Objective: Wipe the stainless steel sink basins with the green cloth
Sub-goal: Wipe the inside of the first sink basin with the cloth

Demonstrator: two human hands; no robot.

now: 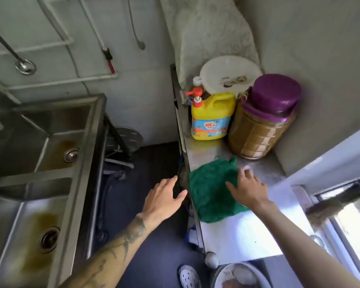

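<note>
The green cloth lies flat on a steel counter at the right. My right hand hovers over the cloth's right side, fingers spread and straight; whether it touches the cloth I cannot tell. My left hand is open at the counter's left edge, just left of the cloth, holding nothing. The stainless steel sink stands at the left with two basins, each with brown stains around its drain: the far basin and the near basin.
At the counter's far end stand a yellow detergent bottle, a purple-lidded jar and a white round lid. A dark floor gap separates sink and counter. A ladle hangs on the wall. A bowl sits at the bottom.
</note>
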